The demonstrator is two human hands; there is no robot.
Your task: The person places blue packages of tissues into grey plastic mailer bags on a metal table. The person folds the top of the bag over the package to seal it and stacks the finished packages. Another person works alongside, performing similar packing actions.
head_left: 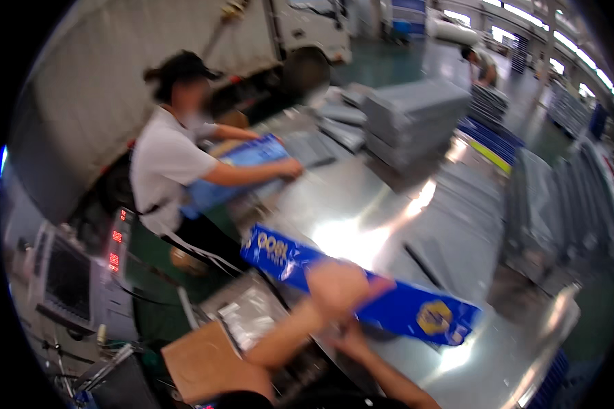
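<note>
A long, flat blue plastic package [416,310] with a yellow emblem lies slantwise before me, over the near side of the shiny metal table [361,184]. My left hand [338,286], smeared by motion, is closed on the middle of the package from above. Just below it, my right hand [348,341] is at the package's near edge. Its fingers are partly hidden by the left hand and package, so their grip is unclear.
Across the table's left side a person [174,160] handles a blue plastic bag [232,177]. Stacked grey packages [413,123] stand at the back, more grey packages [559,198] to the right. A dark stick [423,264] lies on the table. Cardboard [208,358] and a monitor [68,283] are at left.
</note>
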